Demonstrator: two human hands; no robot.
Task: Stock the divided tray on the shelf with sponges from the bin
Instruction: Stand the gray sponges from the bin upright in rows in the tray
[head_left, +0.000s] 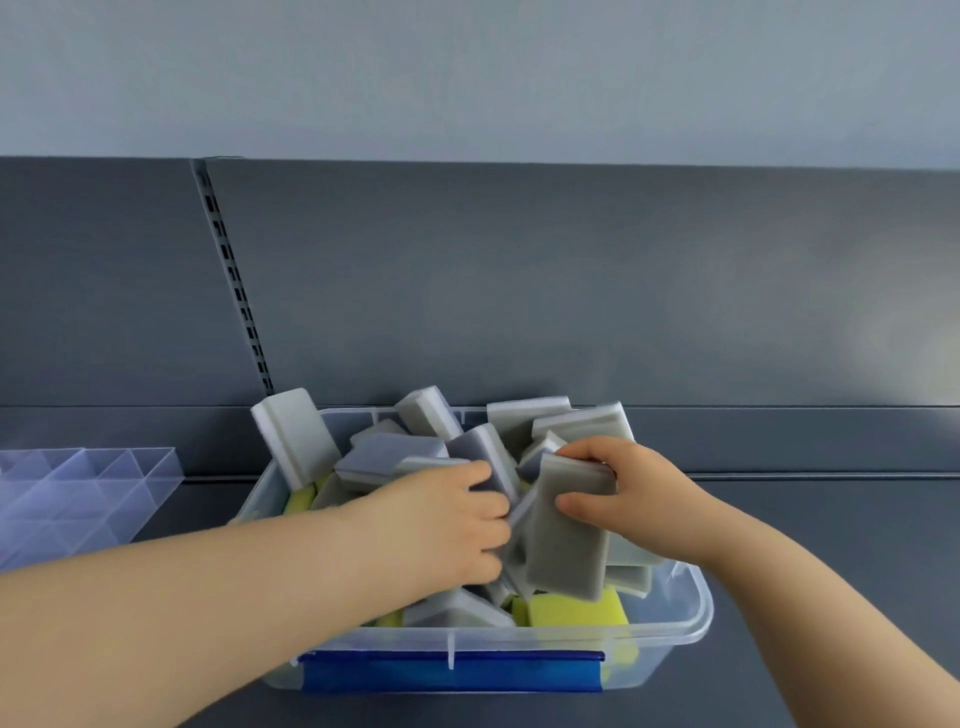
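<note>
A clear plastic bin (680, 623) with a blue front clip sits on the grey shelf, heaped with several grey-and-white sponges and a few yellow ones (574, 610). My right hand (631, 493) grips a grey sponge (569, 540) standing upright in the middle of the pile, thumb on its face and fingers over its top edge. Reaching into the heap just left of it, my left hand (447, 525) has its fingers curled around a grey-and-white sponge (485, 457). The clear divided tray (130, 483) lies at the far left of the shelf, its visible compartments holding nothing.
A dark grey back panel with a slotted upright (236, 280) rises behind the bin. One sponge (293, 436) leans over the bin's back left corner. Bare grey shelf (831, 519) stretches to the right of the bin and between bin and tray.
</note>
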